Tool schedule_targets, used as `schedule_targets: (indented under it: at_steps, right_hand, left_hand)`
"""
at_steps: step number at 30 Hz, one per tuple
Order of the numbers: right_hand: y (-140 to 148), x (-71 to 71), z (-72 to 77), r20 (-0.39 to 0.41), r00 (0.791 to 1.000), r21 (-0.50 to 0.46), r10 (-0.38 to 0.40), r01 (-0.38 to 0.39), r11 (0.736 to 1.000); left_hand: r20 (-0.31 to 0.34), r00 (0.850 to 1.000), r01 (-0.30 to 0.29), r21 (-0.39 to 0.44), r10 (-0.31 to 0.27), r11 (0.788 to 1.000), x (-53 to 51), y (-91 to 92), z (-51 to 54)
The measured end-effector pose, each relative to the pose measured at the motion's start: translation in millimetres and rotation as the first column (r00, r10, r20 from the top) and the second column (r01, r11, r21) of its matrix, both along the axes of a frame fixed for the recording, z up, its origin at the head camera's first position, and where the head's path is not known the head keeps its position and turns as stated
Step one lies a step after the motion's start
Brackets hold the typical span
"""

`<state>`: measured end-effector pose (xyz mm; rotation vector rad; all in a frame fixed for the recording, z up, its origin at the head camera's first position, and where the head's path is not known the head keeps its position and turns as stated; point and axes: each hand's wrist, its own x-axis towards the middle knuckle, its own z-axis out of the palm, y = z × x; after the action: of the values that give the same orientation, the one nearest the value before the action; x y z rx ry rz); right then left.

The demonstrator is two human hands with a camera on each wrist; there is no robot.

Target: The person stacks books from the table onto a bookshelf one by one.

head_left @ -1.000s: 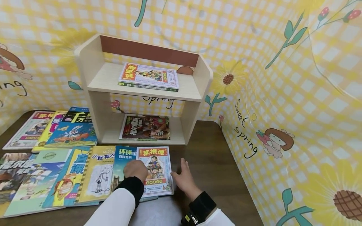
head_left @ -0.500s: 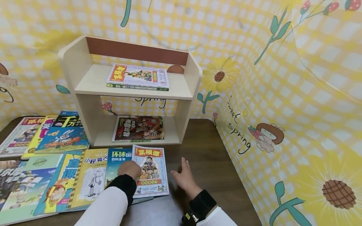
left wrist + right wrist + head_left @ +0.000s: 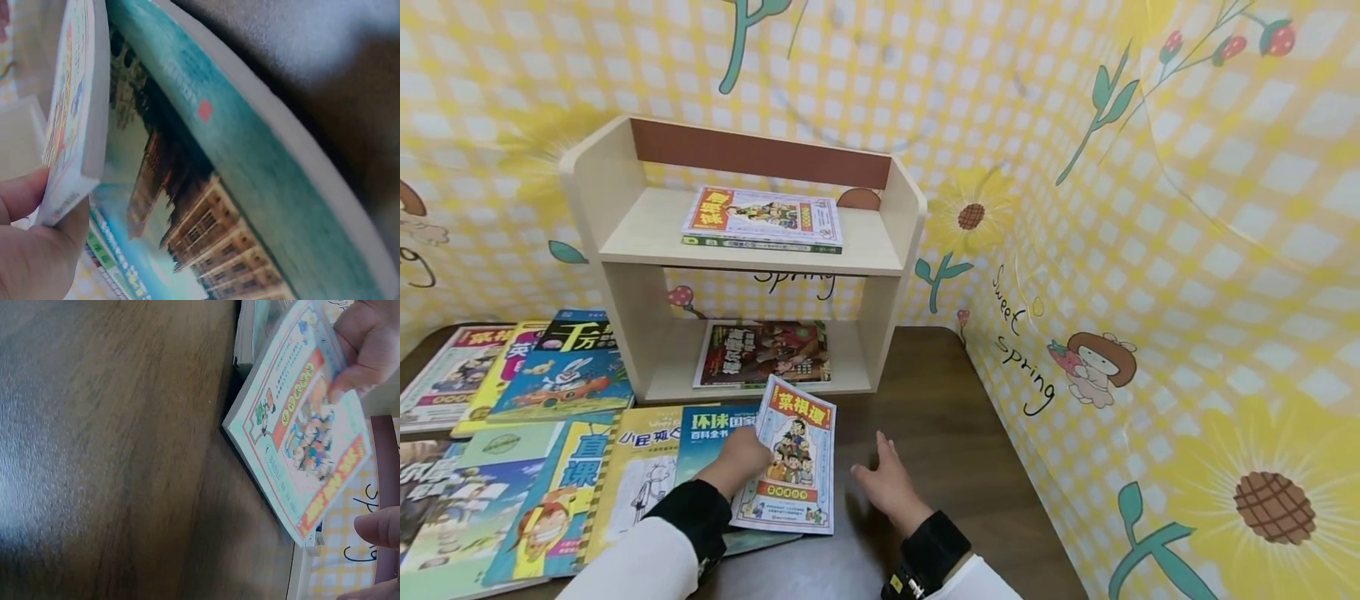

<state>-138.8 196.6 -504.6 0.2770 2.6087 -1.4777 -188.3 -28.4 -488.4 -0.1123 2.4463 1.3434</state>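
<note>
A white book with a red-and-yellow title (image 3: pixel 796 467) is pinched along its left edge by my left hand (image 3: pixel 741 460), thumb on the cover. In the left wrist view the same book (image 3: pixel 72 106) stands tilted off a teal book (image 3: pixel 250 169), with the fingers of my left hand (image 3: pixel 37 244) around its edge. The right wrist view shows the white book (image 3: pixel 300 425) slanted, gripped by the left hand (image 3: pixel 369 347). To its right my right hand (image 3: pixel 891 487) hovers over the table with fingers extended, touching nothing; part of it (image 3: pixel 378 531) shows in the right wrist view.
A two-tier wooden shelf (image 3: pixel 745 256) stands behind, with stacked books (image 3: pixel 767 212) on its upper tier and a dark-covered book (image 3: pixel 767 352) below. Several overlapping books (image 3: pixel 542 492) cover the table's left side. Brown tabletop (image 3: pixel 955 417) lies to the right, beside a patterned cloth wall.
My left hand has lifted the white book's left side and turned the book slightly clockwise. The right hand stays apart from it, nearly still. The head view has shifted a little.
</note>
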Motion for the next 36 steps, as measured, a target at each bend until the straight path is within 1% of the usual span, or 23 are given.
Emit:
schedule_targets:
  at_steps: [2,5,7,9,12,14,16,18,20,22,25,29,31,32,34,36]
  right_hand:
    - [-3.0,-0.1,-1.2,-0.006,1.000,-0.006,0.015,-0.015,1.000]
    - [-8.3,-0.2,-3.3,-0.028,0.999,-0.024,0.040,-0.041,0.999]
    - [-12.0,-0.3,-5.8,-0.046,0.997,-0.057,0.067,-0.070,0.996]
    - [-17.1,-0.3,-8.7,-0.038,0.995,-0.104,0.090,-0.094,0.990]
    - [-25.2,-1.2,-11.5,-0.048,0.987,-0.229,0.150,-0.157,0.961]
    - [-30.2,-1.6,-11.3,-0.034,0.984,-0.302,0.176,-0.178,0.937]
    - [-33.9,-1.2,-9.6,-0.032,0.981,-0.358,0.192,-0.190,0.914]
    - [-36.9,-0.3,-7.4,-0.012,0.984,-0.385,0.176,-0.167,0.907]
    - [-40.5,1.1,-5.1,-0.008,0.990,-0.405,0.144,-0.135,0.904]
    - [-44.2,1.9,-3.8,-0.014,0.994,-0.413,0.106,-0.103,0.905]
    - [-49.4,2.3,-3.8,-0.028,0.998,-0.413,0.052,-0.059,0.909]
    - [-51.2,1.7,-6.1,-0.040,0.999,-0.412,0.025,-0.039,0.910]
    - [-48.4,0.8,-5.5,-0.043,0.998,-0.416,0.043,-0.057,0.907]
    - [-46.2,-0.1,-5.3,-0.044,0.997,-0.420,0.057,-0.070,0.905]
    - [-40.7,-2.4,-3.6,-0.040,0.994,-0.418,0.097,-0.105,0.902]
    - [-34.5,-5.0,-0.7,-0.030,0.989,-0.415,0.146,-0.145,0.898]
  left_hand:
    - [0.011,1.000,0.002,0.083,-0.003,0.997,0.3,-3.8,-1.8]
    - [0.017,1.000,-0.003,0.198,0.000,0.980,3.3,-9.6,-4.6]
    - [0.026,1.000,-0.018,0.253,0.011,0.967,7.4,-13.0,-5.8]
    - [0.020,1.000,-0.027,0.289,0.022,0.957,12.0,-15.4,-7.4]
    - [0.030,0.999,-0.051,0.326,0.044,0.944,17.7,-17.9,-6.5]
    - [0.022,0.998,-0.056,0.351,0.051,0.935,20.1,-19.4,-4.2]
    - [0.013,0.998,-0.057,0.367,0.056,0.928,21.8,-21.3,-0.6]
    - [-0.009,0.998,-0.050,0.390,0.058,0.919,23.1,-23.6,2.5]
    - [-0.029,0.998,-0.044,0.397,0.060,0.917,23.4,-26.0,4.3]
    - [-0.026,0.997,-0.053,0.404,0.069,0.913,23.6,-28.4,4.4]
    - [0.002,0.997,-0.069,0.413,0.074,0.908,23.6,-31.9,1.7]
    - [0.043,0.997,-0.081,0.442,0.069,0.893,23.3,-37.6,-3.7]
    - [0.054,0.997,-0.081,0.469,0.064,0.879,22.1,-41.8,-4.3]
    - [0.049,0.997,-0.074,0.487,0.058,0.870,21.0,-44.7,-4.0]
    - [0.052,0.997,-0.071,0.526,0.051,0.848,17.8,-51.5,-1.6]
    - [0.045,0.998,-0.055,0.557,0.036,0.829,13.6,-60.2,1.3]
